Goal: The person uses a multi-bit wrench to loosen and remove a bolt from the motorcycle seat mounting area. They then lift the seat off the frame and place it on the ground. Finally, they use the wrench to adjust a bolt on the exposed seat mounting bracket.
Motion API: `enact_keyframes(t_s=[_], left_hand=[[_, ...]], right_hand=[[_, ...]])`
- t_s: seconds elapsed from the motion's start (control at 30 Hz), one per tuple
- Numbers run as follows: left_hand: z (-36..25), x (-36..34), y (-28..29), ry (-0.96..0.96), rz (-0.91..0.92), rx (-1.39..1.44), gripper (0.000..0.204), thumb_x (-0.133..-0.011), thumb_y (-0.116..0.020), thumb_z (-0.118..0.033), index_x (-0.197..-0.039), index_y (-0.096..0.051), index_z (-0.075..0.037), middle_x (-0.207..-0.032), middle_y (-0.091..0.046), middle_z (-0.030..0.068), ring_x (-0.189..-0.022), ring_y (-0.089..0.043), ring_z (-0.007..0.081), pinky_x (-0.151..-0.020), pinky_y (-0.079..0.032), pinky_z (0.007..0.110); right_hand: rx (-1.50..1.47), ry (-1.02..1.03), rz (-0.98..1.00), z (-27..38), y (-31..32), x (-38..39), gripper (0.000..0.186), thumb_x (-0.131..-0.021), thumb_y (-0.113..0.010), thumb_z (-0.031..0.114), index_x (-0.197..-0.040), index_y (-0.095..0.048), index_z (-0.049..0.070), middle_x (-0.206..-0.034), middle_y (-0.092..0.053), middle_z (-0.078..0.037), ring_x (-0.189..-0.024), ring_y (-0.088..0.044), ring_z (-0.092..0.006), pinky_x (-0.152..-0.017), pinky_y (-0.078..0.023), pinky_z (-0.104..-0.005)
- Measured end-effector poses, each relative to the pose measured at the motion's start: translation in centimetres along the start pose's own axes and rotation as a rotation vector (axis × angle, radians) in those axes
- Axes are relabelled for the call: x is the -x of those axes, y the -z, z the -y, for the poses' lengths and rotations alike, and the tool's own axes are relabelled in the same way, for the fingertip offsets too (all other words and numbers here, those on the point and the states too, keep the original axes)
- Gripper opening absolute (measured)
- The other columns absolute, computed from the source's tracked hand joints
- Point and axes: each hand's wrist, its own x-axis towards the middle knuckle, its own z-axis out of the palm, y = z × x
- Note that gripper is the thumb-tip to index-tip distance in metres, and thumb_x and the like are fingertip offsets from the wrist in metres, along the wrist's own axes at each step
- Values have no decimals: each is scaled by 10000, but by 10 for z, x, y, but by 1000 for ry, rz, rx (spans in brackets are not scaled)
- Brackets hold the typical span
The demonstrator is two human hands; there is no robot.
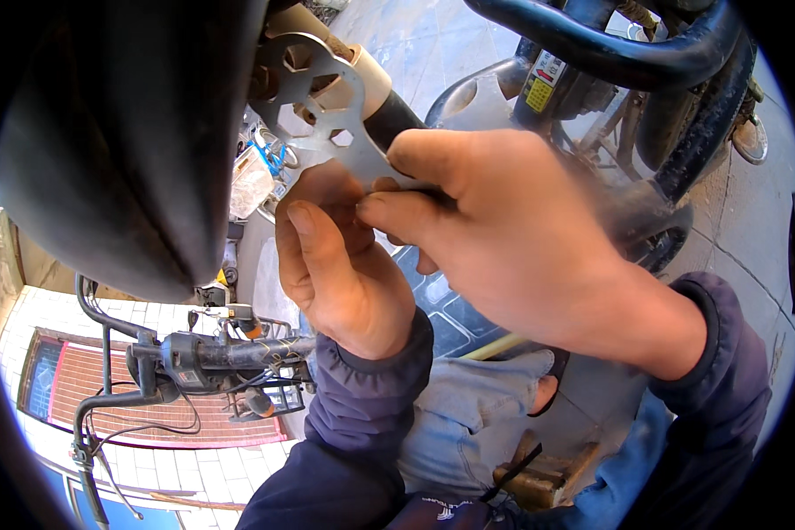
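Note:
A silver metal plate [349,110] with a scalloped edge and several cut-out holes, like a brake disc, sits beside a large dark rounded part [124,150] on the left. Just under its lower edge, my left hand [349,283] is closed, thumb upright and fingers curled inward. My right hand [521,230] reaches in from the right, its fingers bent against the plate's lower end and touching the left fingers. Whatever lies between the fingertips is hidden. Behind the plate runs a tube with a pale collar [371,78].
Black tubular framework [627,53] of a vehicle stands at upper right. Handlebars with cables [194,358] show at lower left. A small wooden stool [548,473] is near my jeans-clad leg [473,406]. Bicycles and a white basket [252,181] stand farther off on the paving.

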Motion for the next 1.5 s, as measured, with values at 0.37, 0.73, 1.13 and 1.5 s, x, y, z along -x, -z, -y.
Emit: enact_keyframes(t_s=[0.37,0.73,1.13,1.5], left_hand=[[9,-1,-1,-51,60,-119,437,-1011,-404,-376,-1123,-561,16,-1028,-624,105,-849,-608,169,-663,-495,279],[-3,2,-7,-74,197,-349,396,-993,-483,-306,-1154,-581,43,-1011,-654,127,-853,-621,154,-619,-457,236],[-1,4,-7,-82,159,-309,384,-1001,-463,-311,-1154,-577,22,-1017,-648,128,-864,-628,173,-623,-471,250],[0,4,-5,-97,95,-215,336,-1012,-444,-260,-1130,-563,32,-1014,-621,109,-871,-609,154,-676,-495,252]], right_hand=[[56,16,-39,-9,-2,-10,142,-856,-626,92,-892,-642,-45,-634,-604,-150,-535,-579,-176,-526,-447,-305],[-75,-4,-68,-13,22,-22,168,-877,-632,96,-842,-627,-69,-691,-641,-84,-649,-581,-62,-571,-473,-229],[184,110,-180,-14,24,-16,200,-843,-670,138,-794,-619,-49,-629,-612,-135,-524,-537,-100,-477,-410,-269],[349,43,-55,-2,8,-1,199,-854,-653,163,-797,-633,-27,-617,-593,-193,-508,-593,-281,-477,-439,-336]])
